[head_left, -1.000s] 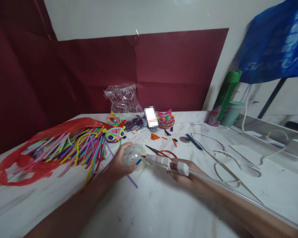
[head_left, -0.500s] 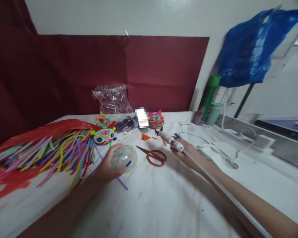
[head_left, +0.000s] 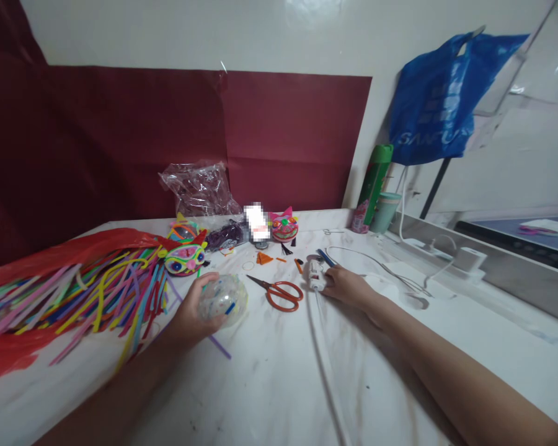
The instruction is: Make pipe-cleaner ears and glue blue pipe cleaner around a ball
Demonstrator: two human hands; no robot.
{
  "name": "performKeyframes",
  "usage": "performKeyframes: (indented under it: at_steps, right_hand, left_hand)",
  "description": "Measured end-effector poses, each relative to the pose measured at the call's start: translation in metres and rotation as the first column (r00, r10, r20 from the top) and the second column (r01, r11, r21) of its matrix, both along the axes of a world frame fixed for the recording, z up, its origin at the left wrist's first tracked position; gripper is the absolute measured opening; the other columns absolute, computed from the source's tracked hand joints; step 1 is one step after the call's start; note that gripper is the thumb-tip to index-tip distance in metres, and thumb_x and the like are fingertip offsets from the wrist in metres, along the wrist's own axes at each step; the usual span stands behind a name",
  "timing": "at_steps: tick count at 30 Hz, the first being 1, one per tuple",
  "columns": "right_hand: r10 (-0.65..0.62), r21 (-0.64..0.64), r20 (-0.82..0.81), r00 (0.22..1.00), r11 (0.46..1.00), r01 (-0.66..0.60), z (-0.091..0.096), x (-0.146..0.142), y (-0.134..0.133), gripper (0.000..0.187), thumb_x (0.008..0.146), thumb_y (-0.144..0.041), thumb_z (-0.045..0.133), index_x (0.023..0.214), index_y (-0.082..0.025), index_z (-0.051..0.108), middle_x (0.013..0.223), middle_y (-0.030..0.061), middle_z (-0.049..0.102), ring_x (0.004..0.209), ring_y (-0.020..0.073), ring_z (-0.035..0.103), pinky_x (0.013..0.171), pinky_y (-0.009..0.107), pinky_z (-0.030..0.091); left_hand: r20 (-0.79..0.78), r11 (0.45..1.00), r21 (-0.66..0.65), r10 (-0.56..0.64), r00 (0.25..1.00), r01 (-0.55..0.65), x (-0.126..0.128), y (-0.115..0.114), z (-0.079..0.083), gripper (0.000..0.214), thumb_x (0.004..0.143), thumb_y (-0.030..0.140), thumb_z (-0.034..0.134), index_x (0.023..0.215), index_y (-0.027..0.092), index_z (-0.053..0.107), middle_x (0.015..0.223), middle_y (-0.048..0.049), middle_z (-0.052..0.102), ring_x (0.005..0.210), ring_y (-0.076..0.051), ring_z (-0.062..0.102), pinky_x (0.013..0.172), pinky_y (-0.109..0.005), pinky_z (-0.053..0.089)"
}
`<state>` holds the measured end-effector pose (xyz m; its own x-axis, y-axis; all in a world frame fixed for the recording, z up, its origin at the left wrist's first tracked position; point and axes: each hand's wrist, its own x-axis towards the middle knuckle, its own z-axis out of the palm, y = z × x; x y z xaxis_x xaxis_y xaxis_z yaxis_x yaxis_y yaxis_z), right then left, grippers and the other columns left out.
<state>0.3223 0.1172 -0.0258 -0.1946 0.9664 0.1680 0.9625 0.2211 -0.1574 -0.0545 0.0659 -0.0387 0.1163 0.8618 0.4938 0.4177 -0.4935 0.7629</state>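
Note:
My left hand (head_left: 199,313) is wrapped round the left side of a clear round ball (head_left: 224,300) with small coloured specks and a blue strip on it. My right hand (head_left: 348,286) is closed at the side of a white glue gun (head_left: 315,274), low over the table. A long pale stick (head_left: 324,365) runs from the gun's rear toward me. Between the hands lie scissors (head_left: 284,296) with orange-red handles, their blades pointing to the far left. Just beyond my right fingers is a blue pen-like item (head_left: 325,257). My right palm is hidden.
Decorated animal heads (head_left: 185,257) (head_left: 284,226) stand at the back; the left one trails colourful strips (head_left: 106,291) over red plastic. Orange scraps (head_left: 263,257) lie mid-table. A green can (head_left: 374,186), a cup (head_left: 385,210), cables and a power strip (head_left: 421,246) are at right.
My right hand has brought the glue gun down and left, turning it so its stick points more toward me. My left hand still holds the ball. The whole view has shifted slightly.

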Motion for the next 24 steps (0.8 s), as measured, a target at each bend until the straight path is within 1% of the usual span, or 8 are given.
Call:
performKeyframes:
  at_steps: [5, 7, 9, 10, 13, 16, 20, 24]
  right_hand:
    - [0.038, -0.024, 0.031, 0.999, 0.999, -0.037, 0.014, 0.005, -0.005, 0.022, 0.071, -0.029, 0.066, 0.089, -0.016, 0.065, 0.097, 0.0128, 0.065, 0.091, 0.0276, 0.059, 0.073, 0.032, 0.042]
    - [0.064, 0.07, -0.022, 0.998, 0.996, -0.062, 0.023, 0.0, -0.014, 0.03, 0.074, -0.028, 0.065, 0.101, -0.015, 0.064, 0.108, 0.0156, 0.063, 0.103, 0.0303, 0.055, 0.085, 0.037, 0.042]
    - [0.176, 0.199, -0.179, 0.968, 0.97, -0.139, 0.032, -0.015, -0.026, 0.032, 0.079, -0.027, 0.06, 0.108, -0.015, 0.061, 0.116, 0.0156, 0.06, 0.108, 0.028, 0.054, 0.091, 0.039, 0.042]
    - [0.259, 0.249, -0.284, 0.923, 0.95, -0.19, 0.035, -0.026, -0.033, 0.031, 0.081, -0.027, 0.058, 0.11, -0.015, 0.059, 0.118, 0.0145, 0.059, 0.107, 0.0259, 0.055, 0.091, 0.038, 0.044]
    - [0.429, 0.251, -0.518, 0.74, 0.903, -0.348, 0.037, -0.065, -0.055, 0.035, 0.081, -0.03, 0.057, 0.115, -0.019, 0.054, 0.119, 0.0115, 0.056, 0.102, 0.0226, 0.057, 0.082, 0.036, 0.05]
    - [0.52, 0.264, -0.58, 0.627, 0.849, -0.458, 0.03, -0.104, -0.071, 0.056, 0.072, -0.026, 0.067, 0.124, -0.022, 0.049, 0.127, 0.0116, 0.051, 0.119, 0.0258, 0.049, 0.096, 0.042, 0.045]
    - [0.446, 0.186, -0.672, 0.591, 0.874, -0.449, 0.019, -0.137, -0.079, 0.07, 0.066, -0.025, 0.071, 0.13, -0.022, 0.044, 0.132, 0.0128, 0.047, 0.122, 0.0291, 0.045, 0.096, 0.046, 0.044]
    - [0.408, 0.209, -0.727, 0.553, 0.898, -0.387, 0.011, -0.15, -0.079, 0.065, 0.065, -0.021, 0.07, 0.126, -0.022, 0.046, 0.125, 0.0117, 0.052, 0.116, 0.028, 0.049, 0.092, 0.045, 0.046]
  left_hand:
    - [0.021, 0.998, -0.042, -0.047, 0.999, 0.048, 0.004, -0.004, 0.002, 0.071, 0.06, 0.031, 0.074, 0.125, 0.036, 0.046, 0.134, -0.0061, 0.051, 0.123, -0.039, 0.048, 0.102, -0.055, 0.04]
    - [0.026, 0.996, -0.045, -0.072, 0.997, 0.073, 0.007, -0.008, 0.006, 0.07, 0.062, 0.031, 0.073, 0.126, 0.035, 0.045, 0.134, -0.0062, 0.051, 0.123, -0.038, 0.049, 0.104, -0.054, 0.039]
    - [0.029, 0.995, -0.03, -0.094, 0.995, 0.095, 0.012, -0.014, 0.011, 0.069, 0.064, 0.03, 0.072, 0.127, 0.033, 0.043, 0.135, -0.0078, 0.049, 0.125, -0.037, 0.047, 0.106, -0.054, 0.037]
    - [0.023, 0.994, -0.021, -0.108, 0.994, 0.108, 0.014, -0.016, 0.013, 0.069, 0.065, 0.028, 0.072, 0.127, 0.031, 0.043, 0.136, -0.0088, 0.048, 0.126, -0.036, 0.046, 0.106, -0.053, 0.036]
    - [-0.024, 0.992, 0.027, -0.122, 0.992, 0.123, 0.019, -0.022, 0.018, 0.069, 0.063, 0.024, 0.07, 0.126, 0.025, 0.042, 0.135, -0.0122, 0.046, 0.128, -0.034, 0.042, 0.108, -0.053, 0.033]
    - [-0.067, 0.989, 0.068, -0.123, 0.99, 0.127, 0.022, -0.025, 0.02, 0.069, 0.061, 0.02, 0.07, 0.124, 0.021, 0.043, 0.132, -0.0142, 0.047, 0.129, -0.033, 0.039, 0.11, -0.052, 0.029]
    - [-0.109, 0.985, 0.088, -0.139, 0.984, 0.148, 0.025, -0.026, 0.021, 0.07, 0.061, 0.019, 0.068, 0.125, 0.02, 0.04, 0.131, -0.0141, 0.045, 0.128, -0.032, 0.04, 0.11, -0.05, 0.029]
    - [-0.16, 0.981, 0.108, -0.145, 0.976, 0.164, 0.027, -0.027, 0.019, 0.07, 0.061, 0.019, 0.068, 0.125, 0.02, 0.04, 0.131, -0.0139, 0.044, 0.128, -0.032, 0.039, 0.11, -0.049, 0.03]
